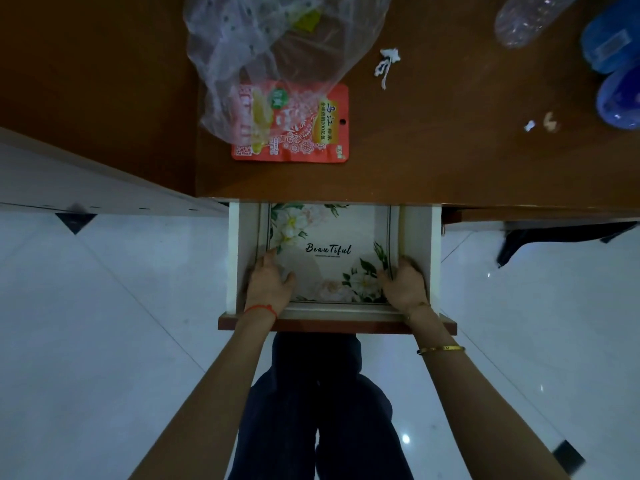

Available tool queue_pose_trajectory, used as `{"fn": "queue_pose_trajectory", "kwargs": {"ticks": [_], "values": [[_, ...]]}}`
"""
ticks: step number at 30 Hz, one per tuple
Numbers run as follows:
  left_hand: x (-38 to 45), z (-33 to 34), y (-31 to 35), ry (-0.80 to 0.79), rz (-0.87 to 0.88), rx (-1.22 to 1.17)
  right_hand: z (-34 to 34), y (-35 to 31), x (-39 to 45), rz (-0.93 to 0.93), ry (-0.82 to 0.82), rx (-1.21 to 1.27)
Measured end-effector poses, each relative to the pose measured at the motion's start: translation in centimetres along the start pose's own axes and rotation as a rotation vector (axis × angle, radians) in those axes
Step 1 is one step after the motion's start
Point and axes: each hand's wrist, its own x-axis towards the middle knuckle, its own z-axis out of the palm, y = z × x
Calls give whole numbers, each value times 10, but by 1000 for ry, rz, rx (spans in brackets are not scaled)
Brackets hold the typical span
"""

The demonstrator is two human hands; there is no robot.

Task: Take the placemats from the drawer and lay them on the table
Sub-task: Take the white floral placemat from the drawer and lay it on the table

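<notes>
In the open white wooden drawer (419, 237) lies a smooth floral rectangular placemat (329, 251), its far edge hidden under the brown tabletop (450, 150); the left hand (268, 284) and right hand (405, 284) grip its side edges.

The brown wooden table (450, 150) carries a clear plastic bag (277, 53) lying partly over a red snack packet (298, 133), a clear plastic bottle (523, 19) at the far right, and white paper scraps (388, 64). Under its near edge, the open white drawer (419, 258) holds a floral placemat (329, 251) lying flat.
</notes>
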Motion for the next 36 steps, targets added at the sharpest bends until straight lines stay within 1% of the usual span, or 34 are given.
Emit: {"fn": "queue_pose_trajectory", "kwargs": {"ticks": [7,13,16,20,25,28,32,36], "values": [[-4,-4,0,12,0,-41,-10,-5,-12,-55,34,59],[-9,-8,1,11,-23,-49,-22,3,-26,-145,74,228],[-18,-11,6,-3,-18,-10,-34,12,-47,-188,57,390],[-38,-17,15,-43,-50,22,-47,27,-81,-229,37,525],[-72,-25,26,-66,-75,41,-64,43,-115,-275,4,544],[-103,-27,29,-35,-57,27,-73,52,-131,-301,-15,553],[-144,-23,15,63,-10,26,-79,62,-150,-315,-27,555],[-169,-22,9,164,-30,-55,-81,71,-164,-295,-31,541]]}}
